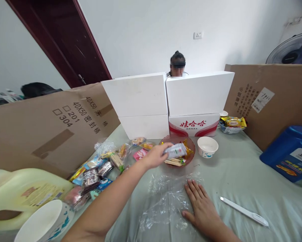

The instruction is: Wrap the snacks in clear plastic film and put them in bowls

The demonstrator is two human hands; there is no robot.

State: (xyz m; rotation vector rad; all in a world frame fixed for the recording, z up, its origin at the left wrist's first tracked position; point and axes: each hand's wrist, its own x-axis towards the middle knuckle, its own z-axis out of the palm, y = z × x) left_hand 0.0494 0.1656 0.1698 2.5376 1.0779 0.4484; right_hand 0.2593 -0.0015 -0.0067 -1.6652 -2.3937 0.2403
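Observation:
My left hand (158, 156) is closed round a small silver-white packet (176, 151) with printing on it. It holds the packet over a reddish see-through bowl (192, 155). Inside that bowl lie a bundle of thin sticks in clear wrap (174, 162) and some yellow-orange wrapped snacks, partly hidden by the packet. My right hand (200, 205) lies flat with fingers stretched out, on the right edge of a clear plastic bag (166, 205) spread over the pale green cloth. To its right lies a white utility knife (244, 211).
Wrapped snacks (91, 178) are heaped at left, near a yellow jug (40, 191) and a paper bowl (43, 220). Another paper bowl (207, 148), a snack-filled bowl (232, 126) and a blue jug (289, 153) stand right. White boxes (143, 97) form a barrier; a person (177, 65) is behind.

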